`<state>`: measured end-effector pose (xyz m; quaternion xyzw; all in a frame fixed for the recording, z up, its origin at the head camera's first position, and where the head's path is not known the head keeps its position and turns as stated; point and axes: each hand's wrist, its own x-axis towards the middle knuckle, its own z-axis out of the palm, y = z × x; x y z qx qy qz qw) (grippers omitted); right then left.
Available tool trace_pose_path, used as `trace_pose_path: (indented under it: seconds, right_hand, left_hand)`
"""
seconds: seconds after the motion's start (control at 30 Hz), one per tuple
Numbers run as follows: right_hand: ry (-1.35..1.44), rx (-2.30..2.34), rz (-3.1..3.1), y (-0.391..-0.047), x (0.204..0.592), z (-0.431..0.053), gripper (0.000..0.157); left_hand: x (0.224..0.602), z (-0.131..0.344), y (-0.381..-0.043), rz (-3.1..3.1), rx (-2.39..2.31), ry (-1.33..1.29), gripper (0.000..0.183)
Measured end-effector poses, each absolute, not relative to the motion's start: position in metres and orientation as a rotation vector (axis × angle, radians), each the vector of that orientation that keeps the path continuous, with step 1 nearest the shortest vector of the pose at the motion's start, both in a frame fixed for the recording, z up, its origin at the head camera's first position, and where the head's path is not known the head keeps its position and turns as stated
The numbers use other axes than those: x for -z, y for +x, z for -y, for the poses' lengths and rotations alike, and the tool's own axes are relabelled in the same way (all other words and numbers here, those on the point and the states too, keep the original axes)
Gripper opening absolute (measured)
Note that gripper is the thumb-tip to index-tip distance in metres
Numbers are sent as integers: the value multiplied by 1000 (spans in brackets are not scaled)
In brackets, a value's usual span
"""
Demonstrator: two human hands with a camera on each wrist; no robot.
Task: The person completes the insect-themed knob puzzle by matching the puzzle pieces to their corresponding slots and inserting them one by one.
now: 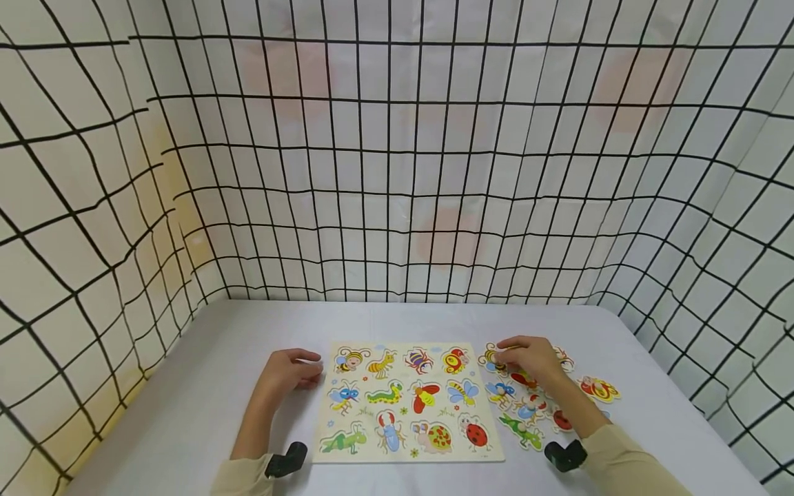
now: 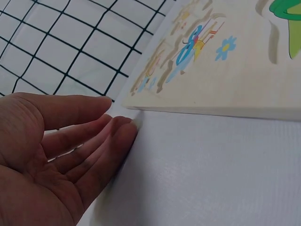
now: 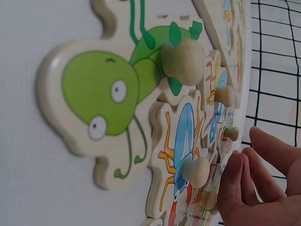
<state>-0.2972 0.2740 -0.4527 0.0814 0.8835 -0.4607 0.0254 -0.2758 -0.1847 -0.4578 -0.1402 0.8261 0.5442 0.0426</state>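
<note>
A wooden insect puzzle board (image 1: 403, 413) lies flat on the table, its recesses printed with bugs. Just off its upper left edge, my left hand (image 1: 287, 372) rests with fingers loosely bent and holds nothing; the left wrist view shows a gap between thumb and fingers. On the right, my right hand (image 1: 535, 357) hovers at the bee piece (image 1: 490, 358), partly covering it. Thumb and fingers stand apart in the right wrist view, near a wooden knob (image 3: 232, 133). Close to that camera lie the grasshopper piece (image 3: 94, 89) and the blue beetle piece (image 3: 181, 155), both with knobs.
Several loose pieces lie right of the board, among them a blue-eyed fly piece (image 1: 500, 393), a ladybug piece (image 1: 562, 420) and a red-and-yellow bug piece (image 1: 599, 389). White walls with a black grid (image 1: 422, 172) enclose the table's back and sides.
</note>
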Motion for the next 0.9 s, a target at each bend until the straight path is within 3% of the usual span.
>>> trace_pose_path:
  seconds: [0.9]
  right_hand:
    - [185,1283,-2677,-306,449,-272,40]
  left_hand:
    - [461,175,-274,-2559,-1613,-378,33]
